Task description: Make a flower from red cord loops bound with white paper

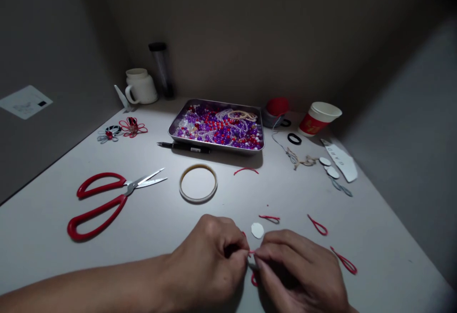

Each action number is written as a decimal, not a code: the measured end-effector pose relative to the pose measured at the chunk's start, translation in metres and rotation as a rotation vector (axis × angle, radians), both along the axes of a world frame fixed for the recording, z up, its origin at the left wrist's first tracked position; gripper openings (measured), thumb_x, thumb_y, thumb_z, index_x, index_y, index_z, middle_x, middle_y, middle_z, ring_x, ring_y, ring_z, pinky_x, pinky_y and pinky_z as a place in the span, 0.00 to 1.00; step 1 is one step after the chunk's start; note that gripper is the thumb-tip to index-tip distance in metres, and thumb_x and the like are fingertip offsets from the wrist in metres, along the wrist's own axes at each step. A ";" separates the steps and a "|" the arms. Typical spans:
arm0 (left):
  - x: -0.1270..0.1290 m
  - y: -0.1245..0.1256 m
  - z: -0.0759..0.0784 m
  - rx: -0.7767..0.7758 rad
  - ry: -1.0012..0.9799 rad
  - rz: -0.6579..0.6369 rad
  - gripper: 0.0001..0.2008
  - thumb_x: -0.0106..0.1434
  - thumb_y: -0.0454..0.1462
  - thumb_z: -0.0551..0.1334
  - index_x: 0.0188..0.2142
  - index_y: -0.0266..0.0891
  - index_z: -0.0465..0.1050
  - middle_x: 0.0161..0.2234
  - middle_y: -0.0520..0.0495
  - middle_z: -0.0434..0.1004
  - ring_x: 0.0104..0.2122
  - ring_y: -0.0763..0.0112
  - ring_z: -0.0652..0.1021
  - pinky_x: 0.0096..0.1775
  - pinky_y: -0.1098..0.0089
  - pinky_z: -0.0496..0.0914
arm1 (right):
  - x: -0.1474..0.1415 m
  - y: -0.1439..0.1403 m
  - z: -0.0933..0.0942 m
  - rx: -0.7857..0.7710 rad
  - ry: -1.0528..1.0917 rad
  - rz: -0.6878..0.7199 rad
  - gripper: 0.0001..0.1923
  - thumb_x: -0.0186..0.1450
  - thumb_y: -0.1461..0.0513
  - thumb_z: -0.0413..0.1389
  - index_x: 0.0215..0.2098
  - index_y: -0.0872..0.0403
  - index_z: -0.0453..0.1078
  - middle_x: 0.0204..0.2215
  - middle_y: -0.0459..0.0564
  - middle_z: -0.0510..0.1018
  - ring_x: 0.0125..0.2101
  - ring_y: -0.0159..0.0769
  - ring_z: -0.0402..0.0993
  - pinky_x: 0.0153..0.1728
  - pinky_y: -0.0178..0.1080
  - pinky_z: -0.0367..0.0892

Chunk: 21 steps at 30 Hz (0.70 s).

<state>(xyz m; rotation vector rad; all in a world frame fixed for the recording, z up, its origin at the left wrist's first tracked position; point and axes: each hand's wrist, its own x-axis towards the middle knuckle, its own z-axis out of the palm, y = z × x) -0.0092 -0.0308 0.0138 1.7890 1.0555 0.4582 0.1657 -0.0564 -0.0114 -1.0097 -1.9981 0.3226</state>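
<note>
Low in the head view, my left hand [216,258] and my right hand [303,270] meet fingertip to fingertip. Both are closed in a pinch on a short red cord [252,252] that bridges the small gap between them. Part of a red loop [254,279] shows beneath the fingers; whether it belongs to the same cord I cannot tell. Just beyond the fingertips lies a small white disc [257,230]. Around my right hand are separate red cord loops, one behind the disc [270,218] and two to the right, an upper loop [319,226] and a lower loop [345,261].
Red-handled scissors [130,188] lie spread at left, beside a tape roll [182,190]. Farther back are a pen [183,147], a metal tray [214,145] of beads, a white mug [143,88], a paper cup [314,121] and two cord flowers, one red [133,127].
</note>
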 end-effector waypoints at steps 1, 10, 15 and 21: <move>0.000 -0.001 0.002 0.050 0.007 -0.029 0.11 0.55 0.29 0.53 0.25 0.33 0.75 0.22 0.48 0.71 0.23 0.75 0.70 0.25 0.76 0.62 | 0.000 -0.001 0.001 -0.041 0.033 0.007 0.08 0.52 0.72 0.56 0.28 0.56 0.71 0.23 0.51 0.76 0.23 0.36 0.73 0.23 0.36 0.69; -0.007 -0.001 0.000 0.663 0.117 -0.376 0.09 0.53 0.28 0.53 0.26 0.29 0.72 0.21 0.43 0.69 0.18 0.71 0.66 0.18 0.71 0.58 | -0.006 -0.004 0.005 -0.951 0.367 -0.055 0.04 0.54 0.67 0.55 0.21 0.56 0.69 0.18 0.49 0.77 0.19 0.33 0.73 0.19 0.31 0.67; -0.012 -0.004 -0.002 1.074 0.194 -0.527 0.09 0.57 0.27 0.52 0.28 0.31 0.71 0.21 0.44 0.70 0.18 0.69 0.66 0.16 0.69 0.59 | -0.010 -0.006 0.005 -1.280 0.707 -0.086 0.04 0.49 0.65 0.58 0.19 0.56 0.66 0.13 0.44 0.73 0.13 0.26 0.67 0.15 0.28 0.62; -0.013 -0.004 -0.006 1.102 0.151 -0.509 0.09 0.58 0.27 0.53 0.36 0.24 0.70 0.24 0.39 0.73 0.22 0.66 0.71 0.20 0.68 0.64 | -0.009 -0.004 0.005 -1.191 0.650 -0.107 0.04 0.51 0.66 0.57 0.20 0.55 0.65 0.11 0.43 0.71 0.13 0.28 0.68 0.16 0.30 0.63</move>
